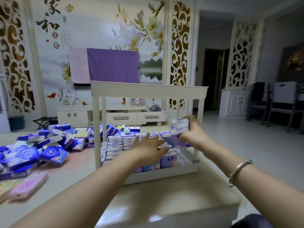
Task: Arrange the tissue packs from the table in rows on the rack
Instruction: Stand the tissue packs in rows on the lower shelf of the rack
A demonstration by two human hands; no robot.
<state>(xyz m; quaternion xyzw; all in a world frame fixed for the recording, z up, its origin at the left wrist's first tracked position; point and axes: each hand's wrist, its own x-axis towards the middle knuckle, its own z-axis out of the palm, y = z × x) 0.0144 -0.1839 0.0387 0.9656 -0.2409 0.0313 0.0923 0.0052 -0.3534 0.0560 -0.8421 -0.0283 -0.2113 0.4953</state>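
A cream two-tier rack (148,91) stands on the table. Its lower tray (185,170) holds rows of upright blue-and-white tissue packs (115,145) filling the left and middle. My right hand (192,132) is shut on a small stack of tissue packs (179,127), held upright over the tray's right part. Fingers spread, my left hand (148,145) lies flat on top of the packed rows in the middle and holds nothing. A loose heap of tissue packs (41,145) lies on the table left of the rack.
Pink packs (26,186) lie near the table's front left edge. The tray's right end shows bare perforated floor (184,159). The table's front right corner (230,203) is close to me. A TV cabinet (115,116) and chairs (279,104) stand behind.
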